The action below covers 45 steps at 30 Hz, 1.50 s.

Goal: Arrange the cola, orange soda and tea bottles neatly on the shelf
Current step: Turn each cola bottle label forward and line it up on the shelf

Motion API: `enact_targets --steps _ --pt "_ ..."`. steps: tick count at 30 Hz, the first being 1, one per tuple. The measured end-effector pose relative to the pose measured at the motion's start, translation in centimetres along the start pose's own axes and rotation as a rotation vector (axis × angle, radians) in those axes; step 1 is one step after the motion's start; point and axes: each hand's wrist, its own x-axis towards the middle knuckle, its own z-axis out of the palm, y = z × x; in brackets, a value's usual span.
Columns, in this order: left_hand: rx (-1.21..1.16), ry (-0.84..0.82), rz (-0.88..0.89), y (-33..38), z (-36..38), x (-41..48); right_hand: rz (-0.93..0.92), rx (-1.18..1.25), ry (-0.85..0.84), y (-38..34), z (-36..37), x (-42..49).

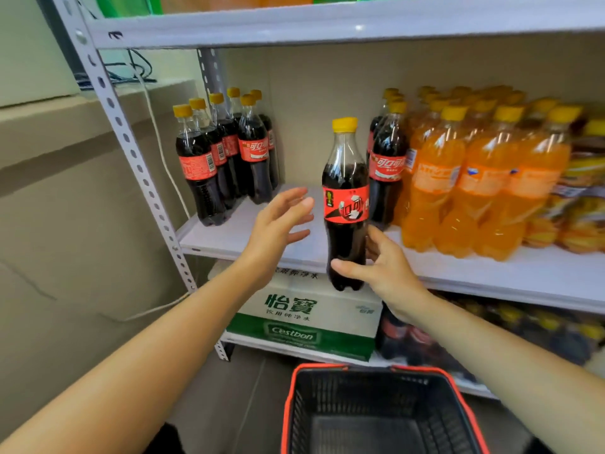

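My right hand (pixel 381 265) grips the lower body of a cola bottle (pixel 346 178) with a yellow cap and red label, held upright in front of the white middle shelf (pixel 491 273). My left hand (pixel 280 224) hovers just left of the bottle, fingers spread and holding nothing. Several cola bottles (pixel 222 158) stand at the shelf's left. More cola bottles (pixel 388 158) stand right of the held one, next to several orange soda bottles (pixel 471 178). Tea bottles (pixel 586 191) are blurred at the far right edge.
A black shopping basket with a red rim (pixel 376 417) sits on the floor below my hands. A green and white water carton (pixel 304 319) and dark bottles (pixel 491 335) fill the lower shelf. The grey perforated shelf post (pixel 137 165) stands at the left. An upper shelf (pixel 327 24) hangs overhead.
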Motion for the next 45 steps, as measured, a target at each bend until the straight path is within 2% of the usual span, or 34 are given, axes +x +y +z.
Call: enact_targets --steps 4,10,13,18,22,24,27,31,36,38,41,45 --pt "-0.005 -0.07 0.042 0.9 2.1 -3.7 0.038 0.037 0.01 -0.5 -0.6 -4.8" --pt "0.005 0.016 0.026 -1.1 4.8 -6.5 0.124 -0.025 0.035 1.1 -0.9 -9.4" --pt "-0.027 0.002 -0.003 -2.4 4.9 -6.9 0.157 -0.02 -0.004 2.0 -1.1 -10.4" --pt "-0.145 -0.098 -0.063 -3.9 4.4 -7.4 0.374 0.237 -0.212 3.0 -2.2 -11.3" --pt "-0.235 -0.11 -0.095 -4.2 4.1 -7.2 0.517 0.576 -0.335 3.0 -2.4 -11.6" --pt "-0.255 -0.087 -0.109 -4.2 3.9 -7.0 0.492 0.645 -0.311 2.8 -2.0 -11.6" --pt "-0.172 -0.091 -0.112 -4.4 3.4 -6.9 0.406 0.607 -0.162 3.0 -1.3 -11.6" --pt "-0.122 -0.096 -0.147 -4.7 3.2 -7.0 0.268 0.296 0.027 3.1 -1.1 -11.4" --pt "-0.256 -0.078 -0.106 -4.9 3.0 -7.0 0.2 0.084 0.038 3.5 -1.2 -11.2" --pt "-0.296 -0.09 -0.099 -4.9 3.1 -7.2 0.26 0.24 -0.015 3.4 -1.6 -11.0" --pt "-0.355 -0.099 -0.096 -5.0 3.1 -7.2 0.45 0.581 -0.087 2.8 -1.9 -10.7" --pt "-0.448 -0.079 -0.123 -4.9 3.2 -7.1 0.474 0.623 -0.044 2.3 -1.9 -10.7"
